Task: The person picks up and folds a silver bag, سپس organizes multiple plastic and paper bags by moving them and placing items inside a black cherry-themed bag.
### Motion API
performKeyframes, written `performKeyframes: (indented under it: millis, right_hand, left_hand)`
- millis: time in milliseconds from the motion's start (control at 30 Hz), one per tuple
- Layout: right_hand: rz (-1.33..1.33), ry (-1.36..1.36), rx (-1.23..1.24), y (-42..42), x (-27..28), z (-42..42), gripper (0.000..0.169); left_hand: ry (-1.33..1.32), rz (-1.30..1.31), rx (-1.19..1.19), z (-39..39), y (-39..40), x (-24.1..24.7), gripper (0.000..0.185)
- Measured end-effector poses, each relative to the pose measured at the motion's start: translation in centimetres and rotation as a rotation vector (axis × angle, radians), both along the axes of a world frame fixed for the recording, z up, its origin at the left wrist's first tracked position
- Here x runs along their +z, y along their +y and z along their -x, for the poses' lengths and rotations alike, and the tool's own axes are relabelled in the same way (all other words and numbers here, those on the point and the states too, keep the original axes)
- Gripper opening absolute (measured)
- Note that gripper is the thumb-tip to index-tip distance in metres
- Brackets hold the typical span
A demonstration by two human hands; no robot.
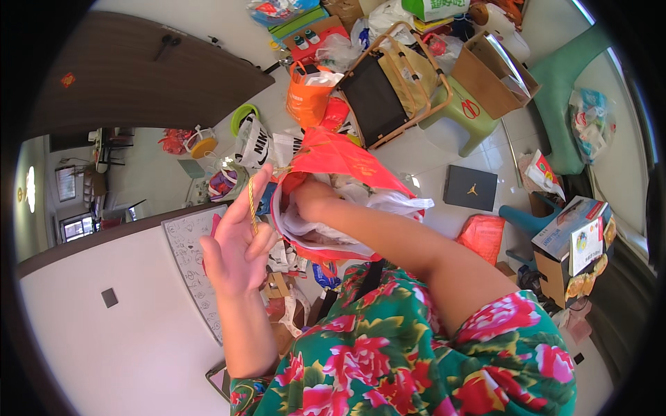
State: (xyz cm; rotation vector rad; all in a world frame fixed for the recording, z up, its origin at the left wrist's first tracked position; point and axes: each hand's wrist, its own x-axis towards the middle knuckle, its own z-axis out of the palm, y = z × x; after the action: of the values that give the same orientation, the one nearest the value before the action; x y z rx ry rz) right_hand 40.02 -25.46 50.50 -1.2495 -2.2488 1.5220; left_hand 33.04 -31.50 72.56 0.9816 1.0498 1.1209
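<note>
A red bag (349, 151) with a pale lining hangs in front of me, its mouth spread wide. Its twisted gold cord handle (253, 205) runs across the fingers of my left hand (243, 236), which holds the bag by it with thumb and index finger stretched out. My right hand (311, 200) reaches down into the bag, and its fingers are hidden there. White plastic bags (359, 195) fill much of the inside, and one crumpled end sticks out over the right rim. What my right fingers touch cannot be seen.
Beyond the red bag are a NIKE bag (255, 145), an orange bag (308, 101) and a folding chair (375, 96). Red-handled scissors (470, 109) lie on a green stool (465, 127). To the right, a black shoebox (470, 187) sits on the tiled floor.
</note>
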Motion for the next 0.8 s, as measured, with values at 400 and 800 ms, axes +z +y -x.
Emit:
performKeyframes:
  millis: [400,800]
  right_hand:
    - [0.038,-0.310,-0.401,-0.2,-1.1,-17.8,0.070]
    - [-0.246,0.344,-0.189,-8.4,2.3,-16.7,0.023]
  left_hand:
    - [-0.207,0.002,-0.008,0.9,-1.0,-1.4,0.110]
    - [-0.452,-0.020,0.081,0.9,-0.1,-1.2,0.109]
